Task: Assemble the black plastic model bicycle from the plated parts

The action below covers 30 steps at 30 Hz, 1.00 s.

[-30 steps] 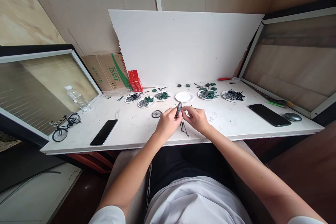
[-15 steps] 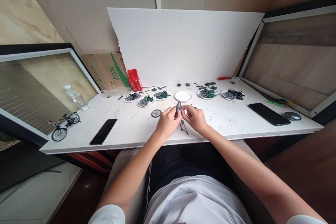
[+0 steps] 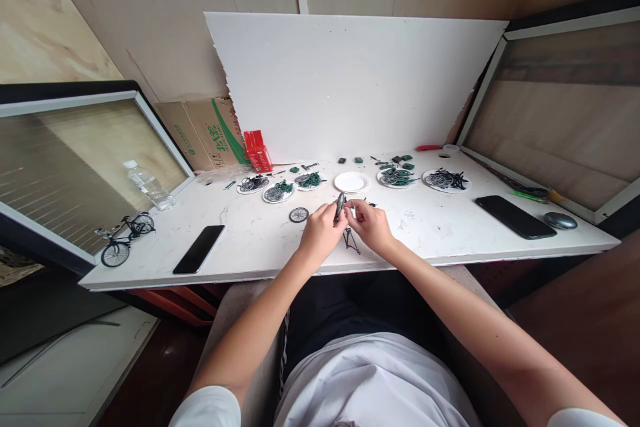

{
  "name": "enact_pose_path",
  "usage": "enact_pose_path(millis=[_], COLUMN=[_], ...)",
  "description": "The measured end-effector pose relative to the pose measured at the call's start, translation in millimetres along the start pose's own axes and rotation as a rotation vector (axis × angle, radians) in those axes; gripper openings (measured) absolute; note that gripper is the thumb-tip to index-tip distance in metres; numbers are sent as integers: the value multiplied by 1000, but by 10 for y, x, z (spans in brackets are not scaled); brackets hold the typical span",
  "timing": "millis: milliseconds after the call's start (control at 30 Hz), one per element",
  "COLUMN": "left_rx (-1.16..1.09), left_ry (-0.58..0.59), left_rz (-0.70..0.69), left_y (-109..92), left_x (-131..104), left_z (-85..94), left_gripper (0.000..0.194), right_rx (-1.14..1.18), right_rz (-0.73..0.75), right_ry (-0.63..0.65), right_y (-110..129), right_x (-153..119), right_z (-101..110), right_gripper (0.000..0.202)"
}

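My left hand [image 3: 323,229] holds a small model bicycle wheel [image 3: 341,203] upright, seen nearly edge-on. Close against its right side is my right hand [image 3: 371,222], fingers pinched together at the wheel's middle; whatever sits between those fingertips is too small to make out. A black model bicycle frame [image 3: 351,240] lies on the table just below my hands, partly covered by them. Left of my left hand a second spoked wheel [image 3: 299,215] lies flat. Some small dark parts [image 3: 371,204] show behind my right hand.
Several paper plates with black and green plastic parts, among them one plate [image 3: 447,181], line the back around a bare white plate [image 3: 352,182]. An assembled model bicycle [image 3: 127,238], a bottle [image 3: 149,185] and a phone [image 3: 199,249] are left; another phone [image 3: 515,217] and a mouse [image 3: 560,221] right.
Both hands keep nearly the same pose around the wheel. The whole view has shifted very slightly; nothing on the table has visibly moved.
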<state>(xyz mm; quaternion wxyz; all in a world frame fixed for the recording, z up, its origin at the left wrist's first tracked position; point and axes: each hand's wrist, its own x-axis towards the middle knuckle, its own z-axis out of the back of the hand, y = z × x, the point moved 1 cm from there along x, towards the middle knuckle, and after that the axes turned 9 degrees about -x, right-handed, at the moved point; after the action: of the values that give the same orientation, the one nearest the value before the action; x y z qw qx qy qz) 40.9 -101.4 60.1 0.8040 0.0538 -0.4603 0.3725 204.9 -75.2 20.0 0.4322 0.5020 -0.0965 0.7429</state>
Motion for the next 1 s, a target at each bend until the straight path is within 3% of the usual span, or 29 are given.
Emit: enact_pose_path(millis=[333,600,1000], left_rx=[-5,25,-5], left_ry=[-43,-5,25], left_rz=[-19,-21,-24], left_y=[-17,1,-35], left_x=[-2,-5,-5], left_z=[0,-2,15], left_gripper=[18,18,23], right_rx=[72,-42,-55], right_rz=[-43,52,37], right_ry=[-42,-50,-80], right_y=[40,-3,-30], right_x=[0,30,12], right_z=[9,38,9], right_gripper=[36,30,31])
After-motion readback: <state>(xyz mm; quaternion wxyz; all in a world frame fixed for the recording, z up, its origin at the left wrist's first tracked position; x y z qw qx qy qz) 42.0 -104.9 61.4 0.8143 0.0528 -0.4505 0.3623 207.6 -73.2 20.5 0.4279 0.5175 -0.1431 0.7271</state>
